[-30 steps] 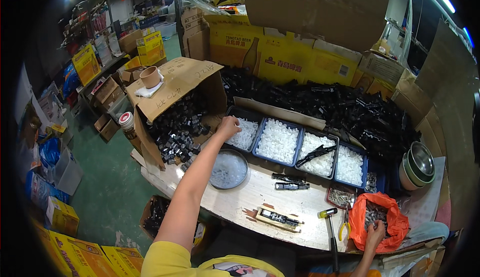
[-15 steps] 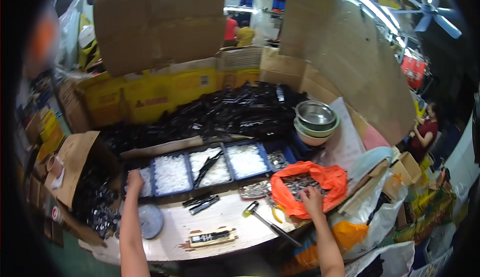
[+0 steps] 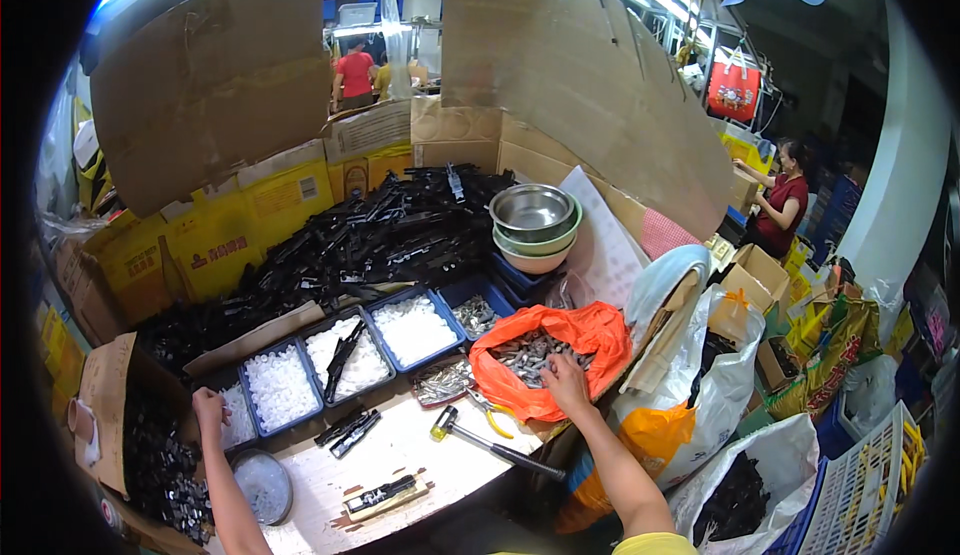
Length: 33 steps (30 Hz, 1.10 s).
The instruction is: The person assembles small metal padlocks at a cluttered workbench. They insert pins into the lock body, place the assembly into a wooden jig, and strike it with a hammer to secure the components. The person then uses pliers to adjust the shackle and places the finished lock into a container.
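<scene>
My left hand [image 3: 210,415] is at the leftmost tray of small pale parts [image 3: 237,413], its fingers bent together; what they pinch is too small to make out. My right hand [image 3: 568,383] reaches into an orange-red plastic bag [image 3: 486,365] and touches the grey metal parts [image 3: 530,353] inside. Its fingers are curled, with the tips partly hidden among the parts. Between the hands, a black strip-shaped piece [image 3: 383,492] lies in a light wooden holder [image 3: 415,495] on the table [image 3: 330,465]. Two more black pieces [image 3: 348,432] lie behind it.
A hammer [image 3: 500,447] and yellow-handled pliers [image 3: 492,417] lie by the bag. Blue trays [image 3: 285,387] of white parts stand in a row, before a heap of black pieces [image 3: 370,235]. Stacked bowls [image 3: 536,217] stand behind the bag. A round container [image 3: 263,485] sits near my left forearm.
The view has turned to the right, so the whole scene sits further left. My left hand stays at the leftmost tray and my right hand in the bag.
</scene>
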{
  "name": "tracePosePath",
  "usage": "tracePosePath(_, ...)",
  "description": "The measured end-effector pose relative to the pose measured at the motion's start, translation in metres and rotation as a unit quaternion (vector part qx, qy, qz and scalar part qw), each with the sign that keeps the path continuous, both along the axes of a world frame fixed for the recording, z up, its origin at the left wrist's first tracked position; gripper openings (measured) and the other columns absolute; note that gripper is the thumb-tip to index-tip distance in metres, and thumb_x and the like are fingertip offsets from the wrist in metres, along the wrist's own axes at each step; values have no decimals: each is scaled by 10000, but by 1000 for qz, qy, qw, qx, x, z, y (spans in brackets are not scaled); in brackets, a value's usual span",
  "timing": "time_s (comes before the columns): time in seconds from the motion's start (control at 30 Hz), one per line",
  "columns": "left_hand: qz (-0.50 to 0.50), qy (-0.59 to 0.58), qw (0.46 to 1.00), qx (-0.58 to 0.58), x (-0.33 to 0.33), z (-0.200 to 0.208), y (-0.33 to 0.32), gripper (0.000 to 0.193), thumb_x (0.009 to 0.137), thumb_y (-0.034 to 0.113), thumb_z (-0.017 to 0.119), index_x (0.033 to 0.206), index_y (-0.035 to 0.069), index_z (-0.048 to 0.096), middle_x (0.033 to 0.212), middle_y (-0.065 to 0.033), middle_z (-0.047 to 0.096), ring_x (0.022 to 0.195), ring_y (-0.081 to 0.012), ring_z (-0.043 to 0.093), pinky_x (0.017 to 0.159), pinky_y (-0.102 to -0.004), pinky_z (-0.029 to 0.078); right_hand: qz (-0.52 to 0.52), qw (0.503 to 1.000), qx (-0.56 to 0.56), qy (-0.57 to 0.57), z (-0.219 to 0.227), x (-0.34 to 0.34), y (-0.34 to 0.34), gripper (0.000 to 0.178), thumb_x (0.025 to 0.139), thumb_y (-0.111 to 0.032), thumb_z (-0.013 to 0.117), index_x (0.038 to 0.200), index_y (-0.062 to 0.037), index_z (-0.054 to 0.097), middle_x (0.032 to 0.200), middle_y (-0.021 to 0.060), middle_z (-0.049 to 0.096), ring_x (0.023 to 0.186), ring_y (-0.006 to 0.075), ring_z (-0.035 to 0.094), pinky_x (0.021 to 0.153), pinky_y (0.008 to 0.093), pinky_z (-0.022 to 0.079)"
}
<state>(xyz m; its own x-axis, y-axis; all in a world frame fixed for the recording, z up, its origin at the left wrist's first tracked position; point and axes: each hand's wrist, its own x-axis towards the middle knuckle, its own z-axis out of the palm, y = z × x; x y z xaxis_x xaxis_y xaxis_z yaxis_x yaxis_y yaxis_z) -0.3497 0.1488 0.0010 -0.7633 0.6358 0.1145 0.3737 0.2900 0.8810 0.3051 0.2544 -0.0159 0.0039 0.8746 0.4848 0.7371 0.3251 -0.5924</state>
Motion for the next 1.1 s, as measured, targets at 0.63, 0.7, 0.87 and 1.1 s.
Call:
tracePosePath(0.63, -107, -89, 969, 205, 9, -23, -47, 91, 788, -6, 542, 872, 29, 533, 709, -26, 523, 553, -88, 538, 390, -196, 426, 1, 997, 1, -74, 10, -14, -13, 195, 870, -185, 449, 1022, -66, 427, 898, 213, 570, 753, 410, 562, 603, 503, 436)
tracePosePath(0.7, -99, -86, 964, 231, 34, -13, -57, 116, 799, 14, 557, 912, 36, 544, 713, -3, 516, 552, -65, 516, 392, -181, 402, 5, 997, 2, -82, 10, -13, -15, 195, 865, -179, 460, 1015, -58, 430, 888, 211, 574, 742, 401, 567, 599, 490, 446)
tracePosePath(0.87, -78, -106, 960, 247, 49, -27, -78, 199, 814, 48, 575, 1011, 40, 548, 754, 7, 533, 577, -55, 514, 423, -172, 412, -8, 995, 2, -98, 8, -10, -16, 201, 853, -193, 496, 1008, -68, 465, 850, 186, 592, 751, 367, 576, 651, 464, 409)
tracePosePath(1.1, -75, -49, 969, 231, 19, -64, -109, 153, 816, 51, 569, 967, 60, 543, 733, 23, 518, 532, -35, 469, 395, -136, 335, -12, 990, 79, -112, 16, -14, -6, 186, 844, -211, 516, 976, -81, 525, 815, 122, 607, 774, 306, 574, 717, 449, 337)
